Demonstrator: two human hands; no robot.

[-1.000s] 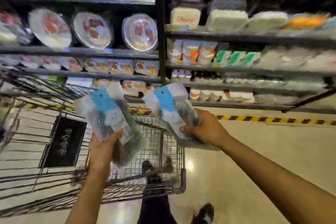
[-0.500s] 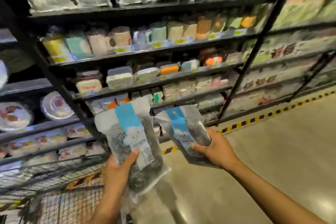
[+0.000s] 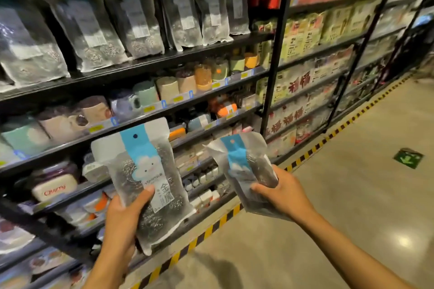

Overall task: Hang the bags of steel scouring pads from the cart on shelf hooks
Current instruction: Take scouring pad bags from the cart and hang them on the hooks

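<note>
My left hand point(image 3: 123, 216) grips the lower part of a clear bag of steel scouring pads point(image 3: 141, 171) with a blue strip, a cloud picture and a hang hole at its top. My right hand point(image 3: 281, 192) holds a second such bag point(image 3: 244, 166), turned edge-on and tilted left. Both bags are upright in front of the middle shelves. High on the top row hang several matching bags of scouring pads point(image 3: 131, 12); their hooks are hidden behind them. The cart is out of view.
Black shelving point(image 3: 274, 58) runs along the left, filled with mugs, boxes and packets. A yellow-black striped line point(image 3: 312, 148) marks the floor edge below it. Bare concrete floor with a green arrow sticker point(image 3: 408, 158) lies to the right.
The view has swung up and right from the cart to the shelves. Both hands, each with its bag, have risen, and the hanging scouring pad bags have come closer.
</note>
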